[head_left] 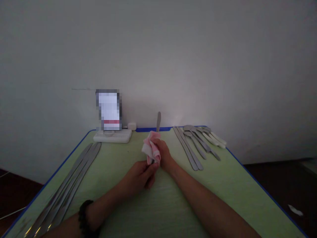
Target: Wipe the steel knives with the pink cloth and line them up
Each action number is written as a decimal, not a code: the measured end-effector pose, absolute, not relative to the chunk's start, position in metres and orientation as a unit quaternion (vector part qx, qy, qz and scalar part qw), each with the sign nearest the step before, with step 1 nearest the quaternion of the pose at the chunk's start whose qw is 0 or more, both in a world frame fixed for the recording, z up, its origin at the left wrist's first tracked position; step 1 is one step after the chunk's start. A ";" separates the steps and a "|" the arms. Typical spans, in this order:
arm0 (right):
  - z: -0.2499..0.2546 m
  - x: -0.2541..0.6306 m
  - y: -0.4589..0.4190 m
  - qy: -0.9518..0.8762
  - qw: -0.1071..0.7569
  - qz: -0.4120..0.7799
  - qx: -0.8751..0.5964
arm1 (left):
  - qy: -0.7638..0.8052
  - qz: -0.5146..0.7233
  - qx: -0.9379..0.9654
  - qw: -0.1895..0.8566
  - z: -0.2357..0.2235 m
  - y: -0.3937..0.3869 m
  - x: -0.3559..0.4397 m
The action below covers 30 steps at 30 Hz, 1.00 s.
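My left hand (141, 175) is closed around the handle end of a table knife (158, 121) over the middle of the green table (230, 185). My right hand (162, 152) is wrapped round the knife through a pink and white cloth (150, 148). The knife's blade tip sticks up past the cloth, pointing toward the wall. A dark band sits on my left wrist.
A row of long knives (71, 181) lies along the table's left side. More knives (189, 150) and several spoons (203, 137) lie at the far right. A white power strip (113, 136) with a blurred box on it stands at the back left, against the wall.
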State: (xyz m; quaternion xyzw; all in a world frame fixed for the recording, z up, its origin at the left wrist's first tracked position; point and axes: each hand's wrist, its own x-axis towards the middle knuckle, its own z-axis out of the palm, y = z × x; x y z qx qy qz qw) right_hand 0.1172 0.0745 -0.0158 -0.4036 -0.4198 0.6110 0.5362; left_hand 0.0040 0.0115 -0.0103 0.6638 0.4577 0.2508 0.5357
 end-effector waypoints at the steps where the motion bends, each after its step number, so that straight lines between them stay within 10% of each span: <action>1: -0.016 0.117 0.073 -0.424 0.544 0.596 -0.411 | 0.454 0.253 0.663 0.539 -0.010 0.012 0.004; 30: -0.022 0.115 0.085 -0.294 0.619 0.621 -0.382 | 0.411 0.241 0.629 0.614 -0.010 0.010 -0.004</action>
